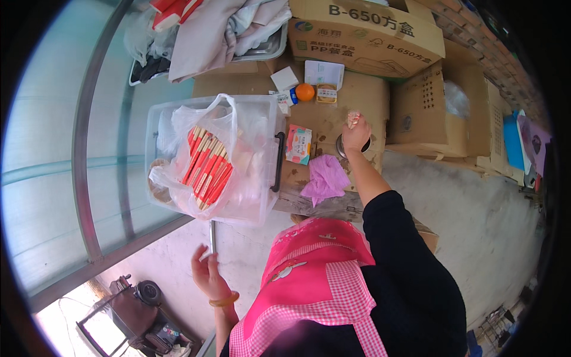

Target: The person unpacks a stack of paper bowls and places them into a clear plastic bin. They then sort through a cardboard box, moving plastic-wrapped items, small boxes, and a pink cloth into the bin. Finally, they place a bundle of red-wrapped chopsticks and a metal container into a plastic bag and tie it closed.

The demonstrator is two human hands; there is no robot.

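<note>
My right hand (357, 134) is closed around a bundle of paper-wrapped chopsticks (353, 118), held above a round metal-rimmed container (340, 147) on the cardboard-covered table. To its lower left lies a crumpled purple cloth (328, 178). Raised to the left of the pink apron, my left hand (208, 272) has its fingers apart and holds nothing. An opened plastic bag of red-and-white paper-wrapped chopsticks (207, 167) rests on a translucent storage box (263, 107). Between box and right hand lies a colourful packet of wipes or tissues (298, 144).
Behind are an orange (305, 92), a small food pack (327, 93) and a white box (284, 79). Large cardboard boxes (366, 40) line the back and right. A metal tray (267, 49) with cloths stands at back left. A wheeled cart (134, 312) is at lower left.
</note>
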